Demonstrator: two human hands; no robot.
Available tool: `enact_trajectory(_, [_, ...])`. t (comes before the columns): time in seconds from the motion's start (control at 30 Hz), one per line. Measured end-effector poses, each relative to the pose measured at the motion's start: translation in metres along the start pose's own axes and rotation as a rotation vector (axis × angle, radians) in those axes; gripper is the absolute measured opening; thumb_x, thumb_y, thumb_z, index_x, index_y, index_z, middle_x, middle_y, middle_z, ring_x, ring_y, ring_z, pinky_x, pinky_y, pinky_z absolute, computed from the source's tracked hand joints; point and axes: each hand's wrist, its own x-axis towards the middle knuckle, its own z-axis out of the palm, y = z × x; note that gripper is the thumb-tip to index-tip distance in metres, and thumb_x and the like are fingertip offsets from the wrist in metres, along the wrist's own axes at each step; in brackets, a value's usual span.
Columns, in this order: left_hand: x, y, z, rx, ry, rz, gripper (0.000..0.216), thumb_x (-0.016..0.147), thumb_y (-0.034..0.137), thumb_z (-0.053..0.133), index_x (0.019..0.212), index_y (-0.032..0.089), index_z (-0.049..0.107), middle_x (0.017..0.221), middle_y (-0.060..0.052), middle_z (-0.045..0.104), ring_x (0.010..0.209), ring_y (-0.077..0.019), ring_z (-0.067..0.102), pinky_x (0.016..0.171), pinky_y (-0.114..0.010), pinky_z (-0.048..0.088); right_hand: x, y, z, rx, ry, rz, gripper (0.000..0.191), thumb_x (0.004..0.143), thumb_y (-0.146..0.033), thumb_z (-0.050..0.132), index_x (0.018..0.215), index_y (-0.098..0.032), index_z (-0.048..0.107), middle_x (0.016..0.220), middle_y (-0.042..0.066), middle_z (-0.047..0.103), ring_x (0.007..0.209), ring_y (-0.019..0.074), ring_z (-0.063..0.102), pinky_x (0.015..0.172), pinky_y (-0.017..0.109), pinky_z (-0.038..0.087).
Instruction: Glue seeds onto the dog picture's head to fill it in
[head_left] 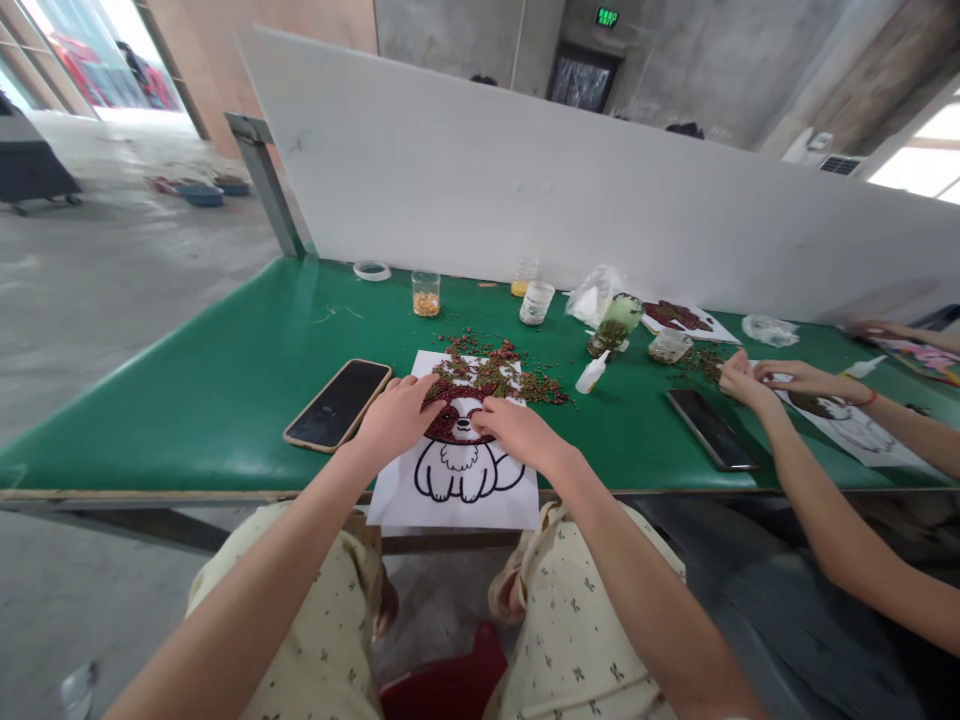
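A white sheet of paper (397, 500) with a black-outlined cartoon animal lies in front of me at the table's edge. Dark red beans (437, 428) cover part of the animal's head, while its body is bare. Loose red and green beans (491, 368) are heaped on and beyond the sheet's top. My left hand (401, 412) rests at the head's left side, fingers stretched over the beans and thumb apart. On the other side, my right hand (517, 428) has its fingertips drawn together at the face; anything between them is too small to see.
A phone (337, 405) lies left of the paper. To the right are a glue bottle (592, 373), a tipped jar of green beans (616, 325) and another phone (712, 430). Behind stands a cup of yellow kernels (426, 296). A co-worker's hands (780, 380) work farther right.
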Motion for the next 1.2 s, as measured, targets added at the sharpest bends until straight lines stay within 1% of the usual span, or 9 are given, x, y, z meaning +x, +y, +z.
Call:
enact_trajectory(0.23, [-0.001, 0.001, -0.001, -0.006, -0.012, -0.001, 0.045, 0.089, 0.037, 0.039, 0.129, 0.016, 0.045, 0.118, -0.013, 0.058, 0.114, -0.0299, 0.048, 0.097, -0.045, 0.036, 0.000, -0.001, 0.001, 0.047, 0.028, 0.006, 0.019, 0.084, -0.007, 0.038, 0.078, -0.019, 0.052, 0.083, 0.003, 0.048, 0.070, 0.0139, 0.040, 0.055, 0.025, 0.021])
enact_trajectory(0.37, [0.000, 0.000, 0.000, -0.016, -0.005, 0.004, 0.045, 0.088, 0.032, 0.039, 0.129, 0.015, 0.046, 0.119, -0.013, 0.058, 0.114, -0.0293, 0.048, 0.098, -0.045, 0.035, 0.000, 0.004, -0.002, 0.184, 0.101, 0.074, 0.018, 0.087, -0.011, 0.037, 0.078, -0.019, 0.051, 0.084, 0.003, 0.048, 0.071, 0.0130, 0.042, 0.058, 0.024, 0.025])
enact_trajectory(0.53, [0.001, 0.006, -0.007, -0.146, 0.045, 0.031, 0.037, 0.084, 0.021, 0.040, 0.115, 0.014, 0.058, 0.112, -0.012, 0.061, 0.109, -0.0270, 0.052, 0.095, -0.041, 0.039, -0.001, 0.012, -0.006, 0.662, 0.261, 0.182, 0.009, 0.086, -0.021, 0.045, 0.080, -0.019, 0.051, 0.082, 0.001, 0.050, 0.075, 0.0127, 0.045, 0.067, 0.025, 0.033])
enact_trajectory(0.63, [0.000, 0.019, -0.012, -0.404, 0.024, 0.083, 0.030, 0.079, 0.023, 0.048, 0.104, 0.018, 0.064, 0.104, -0.007, 0.065, 0.097, -0.0226, 0.058, 0.086, -0.034, 0.045, -0.003, 0.010, -0.009, 1.008, 0.214, 0.209, 0.012, 0.086, -0.028, 0.044, 0.084, -0.019, 0.052, 0.066, -0.003, 0.043, 0.060, 0.0110, 0.039, 0.057, 0.025, 0.030])
enact_trajectory(0.73, [-0.002, 0.032, -0.015, -0.672, -0.051, 0.127, 0.030, 0.076, 0.027, 0.056, 0.104, 0.019, 0.064, 0.102, -0.005, 0.065, 0.085, -0.0178, 0.060, 0.074, -0.028, 0.048, -0.004, 0.007, -0.010, 1.220, 0.174, 0.201, 0.016, 0.085, -0.031, 0.044, 0.085, -0.018, 0.053, 0.060, -0.005, 0.038, 0.054, 0.0098, 0.034, 0.053, 0.025, 0.026])
enact_trajectory(0.83, [-0.004, 0.040, -0.014, -0.755, -0.046, 0.185, 0.028, 0.078, 0.033, 0.058, 0.101, 0.019, 0.065, 0.101, -0.005, 0.065, 0.083, -0.0166, 0.059, 0.070, -0.026, 0.046, -0.006, 0.005, -0.010, 1.283, 0.159, 0.189, 0.018, 0.085, -0.034, 0.047, 0.087, -0.018, 0.055, 0.062, -0.004, 0.040, 0.055, 0.0093, 0.035, 0.053, 0.025, 0.026])
enact_trajectory(0.93, [-0.003, 0.041, -0.010, -0.658, 0.028, 0.232, 0.020, 0.082, 0.034, 0.056, 0.087, 0.018, 0.067, 0.086, -0.004, 0.066, 0.078, -0.0161, 0.057, 0.068, -0.026, 0.043, -0.006, 0.004, -0.010, 1.269, 0.138, 0.173, 0.022, 0.085, -0.037, 0.048, 0.088, -0.017, 0.057, 0.064, -0.003, 0.042, 0.056, 0.0093, 0.035, 0.053, 0.025, 0.026])
enact_trajectory(1.03, [-0.002, 0.039, -0.006, -0.536, 0.093, 0.223, 0.025, 0.086, 0.033, 0.052, 0.074, 0.017, 0.067, 0.069, -0.002, 0.064, 0.066, -0.0148, 0.054, 0.062, -0.026, 0.039, -0.007, 0.003, -0.012, 1.248, 0.123, 0.167, 0.022, 0.085, -0.037, 0.049, 0.089, -0.018, 0.058, 0.065, -0.003, 0.043, 0.057, 0.0092, 0.036, 0.054, 0.024, 0.027])
enact_trajectory(1.2, [-0.002, 0.035, -0.004, -0.451, 0.182, 0.376, 0.026, 0.087, 0.031, 0.050, 0.071, 0.017, 0.066, 0.069, -0.004, 0.063, 0.073, -0.0173, 0.055, 0.068, -0.028, 0.042, -0.008, 0.001, -0.012, 1.248, 0.138, 0.161, 0.024, 0.083, -0.040, 0.051, 0.089, -0.018, 0.059, 0.067, -0.002, 0.046, 0.058, 0.0092, 0.038, 0.055, 0.024, 0.029])
